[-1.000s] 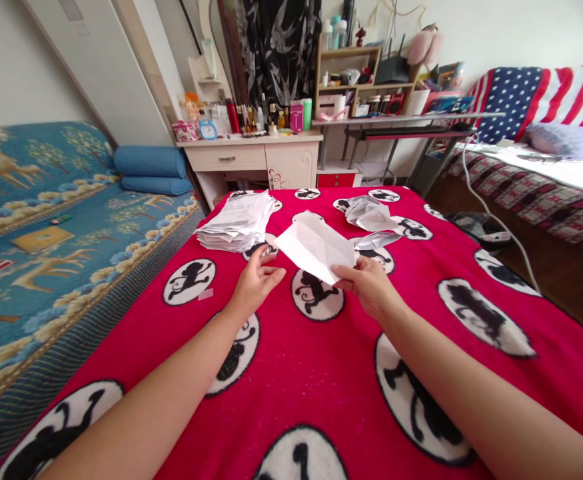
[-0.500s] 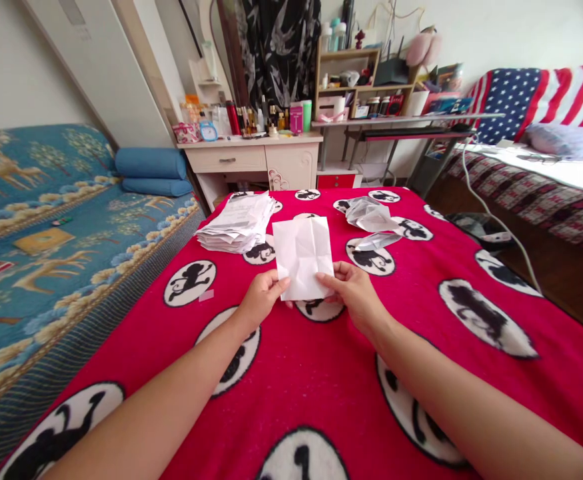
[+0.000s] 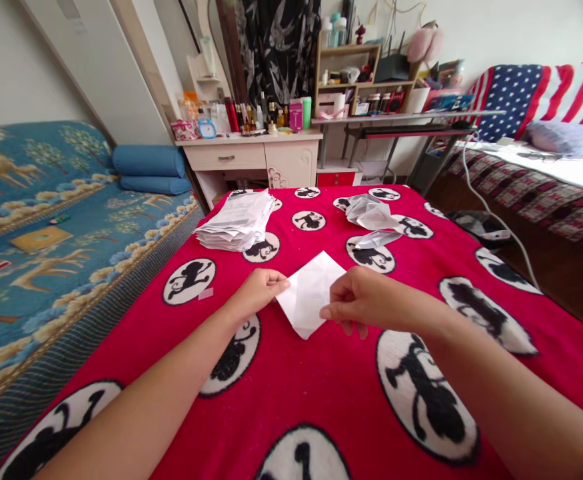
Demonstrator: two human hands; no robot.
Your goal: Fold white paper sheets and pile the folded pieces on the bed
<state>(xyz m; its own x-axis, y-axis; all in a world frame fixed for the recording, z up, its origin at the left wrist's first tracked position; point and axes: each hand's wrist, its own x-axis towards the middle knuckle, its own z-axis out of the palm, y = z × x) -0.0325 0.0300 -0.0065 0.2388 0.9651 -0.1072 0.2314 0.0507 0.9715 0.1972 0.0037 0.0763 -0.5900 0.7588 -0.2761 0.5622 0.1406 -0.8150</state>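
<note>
A creased white sheet of paper [image 3: 310, 292] hangs just above the red blanket [image 3: 321, 393], turned so that one corner points down. My left hand [image 3: 257, 295] pinches its left corner, fingers closed. My right hand [image 3: 366, 308] pinches its right edge, fingers curled. A stack of folded white papers [image 3: 237, 222] lies on the blanket to the far left of my hands. Two crumpled clear plastic wrappers [image 3: 371, 220] lie beyond the sheet to the right.
The blanket bears black-and-white round animal patches. A blue patterned sofa [image 3: 46, 227] runs along the left. A white dresser [image 3: 251, 160] with bottles and a shelf desk [image 3: 401, 120] stand at the back. A white cable [image 3: 491, 213] hangs at the right.
The sheet came nearer to me and was turned from upright to a diamond. My right hand shifted from its lower edge to its right side. My left hand took hold of its left corner.
</note>
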